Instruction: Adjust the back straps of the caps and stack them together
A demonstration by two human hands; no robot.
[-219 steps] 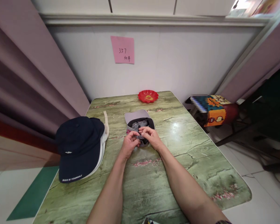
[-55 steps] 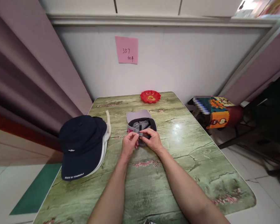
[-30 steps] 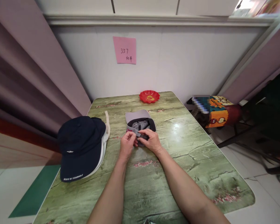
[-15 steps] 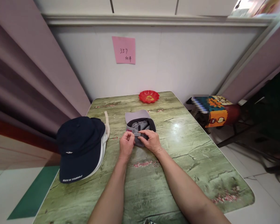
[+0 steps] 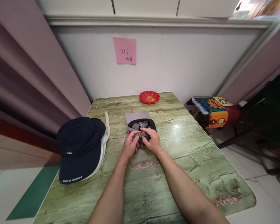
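A grey baseball cap [image 5: 137, 116] lies upside down on the table, brim pointing away from me, its dark inside showing. My left hand [image 5: 130, 144] pinches the strap at the back of the cap, thumb and forefinger closed near the buckle. From the other side my right hand [image 5: 152, 140] grips the same strap, its fingertips almost meeting the left ones. The fingers partly cover the buckle. Left of my hands sits a navy cap [image 5: 81, 149] stacked over a white cap [image 5: 103, 147], whose pale strap sticks up behind.
The green wood-patterned table [image 5: 191, 174] stands against a white wall. A red scalloped dish [image 5: 149, 97] is at its far edge. A pink note [image 5: 125, 51] hangs on the wall. To the right, a stool with a patterned cover [image 5: 216, 121] stands beside the table.
My left hand has shifted slightly right and its fingers have moved closer to the right hand's at the strap. The grey cap has stayed in nearly the same place.
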